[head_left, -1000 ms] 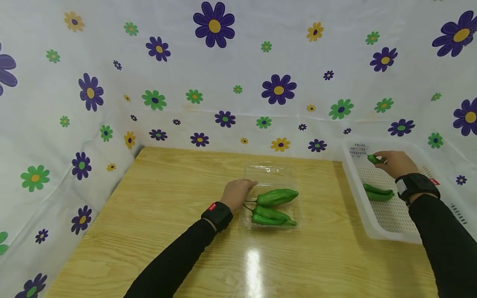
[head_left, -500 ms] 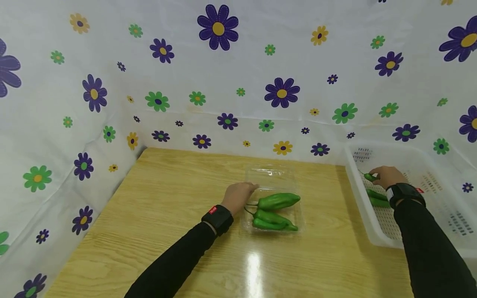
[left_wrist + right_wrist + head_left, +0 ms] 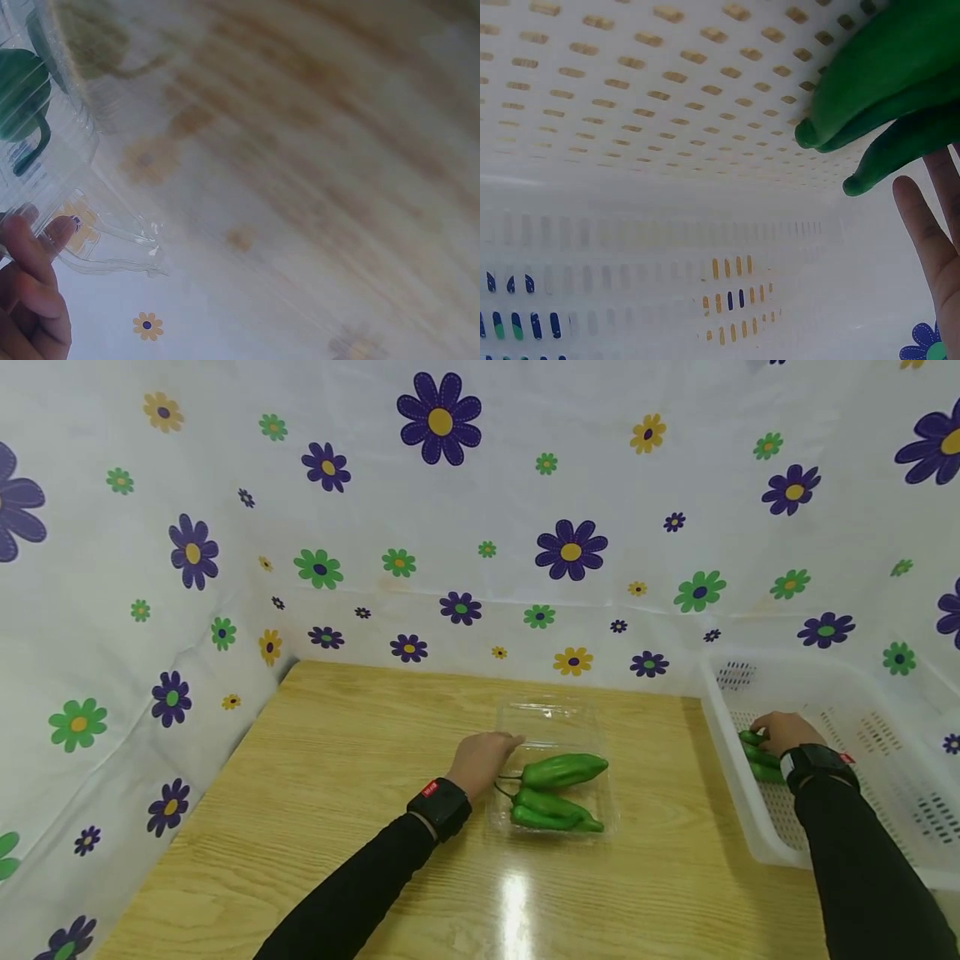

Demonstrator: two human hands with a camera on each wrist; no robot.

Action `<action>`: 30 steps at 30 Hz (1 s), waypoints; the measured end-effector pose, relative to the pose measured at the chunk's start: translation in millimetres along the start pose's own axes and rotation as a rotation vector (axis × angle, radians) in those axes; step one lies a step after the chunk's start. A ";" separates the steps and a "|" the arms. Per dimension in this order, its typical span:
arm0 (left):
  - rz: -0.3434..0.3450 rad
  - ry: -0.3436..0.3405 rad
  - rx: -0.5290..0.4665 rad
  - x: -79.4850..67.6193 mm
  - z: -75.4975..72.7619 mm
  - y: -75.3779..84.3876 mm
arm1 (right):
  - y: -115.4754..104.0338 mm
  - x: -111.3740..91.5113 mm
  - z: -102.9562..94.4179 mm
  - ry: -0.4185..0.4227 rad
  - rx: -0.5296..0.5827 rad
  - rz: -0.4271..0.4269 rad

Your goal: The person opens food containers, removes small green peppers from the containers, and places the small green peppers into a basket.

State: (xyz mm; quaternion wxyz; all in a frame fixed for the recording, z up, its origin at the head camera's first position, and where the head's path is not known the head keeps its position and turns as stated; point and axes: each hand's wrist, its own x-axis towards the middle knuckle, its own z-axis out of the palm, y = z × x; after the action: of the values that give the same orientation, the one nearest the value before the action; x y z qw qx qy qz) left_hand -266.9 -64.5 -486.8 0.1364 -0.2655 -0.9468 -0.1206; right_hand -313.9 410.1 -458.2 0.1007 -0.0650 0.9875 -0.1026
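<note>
A clear plastic clamshell box (image 3: 611, 810) lies open on the table with large green peppers (image 3: 564, 771) inside, their stems toward the left. My left hand (image 3: 480, 762) pinches the box's left edge near the hinge; the left wrist view shows thumb and fingers on the clear plastic (image 3: 112, 247). Over at the right, my right hand (image 3: 787, 732) reaches into a white basket and holds a smaller green pepper (image 3: 752, 737) by its stem end side, low beside two others (image 3: 765, 772). In the right wrist view, fingers lie under the pepper (image 3: 900, 150).
The white perforated basket (image 3: 738, 802) has raised walls and stands at the table's right side. Wood-grain table (image 3: 337, 718) lies left of the box. A flower-printed white sheet (image 3: 360, 527) hangs behind and to the left.
My right hand has lowered the small pepper from above the basket floor to beside the other two. The left hand keeps its grip on the box, and the head view has shifted slightly.
</note>
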 end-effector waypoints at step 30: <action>-0.019 -0.030 -0.026 1.1 -4.7 2.3 | 0.2 -2.8 -1.7 -0.043 0.003 0.058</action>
State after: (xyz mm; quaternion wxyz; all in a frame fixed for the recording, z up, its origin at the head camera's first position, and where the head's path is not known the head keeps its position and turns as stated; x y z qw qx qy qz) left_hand -265.7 -63.5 -481.7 0.1177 -0.2600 -0.9495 -0.1302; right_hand -311.6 411.1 -456.1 0.1252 -0.0386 0.9864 -0.0995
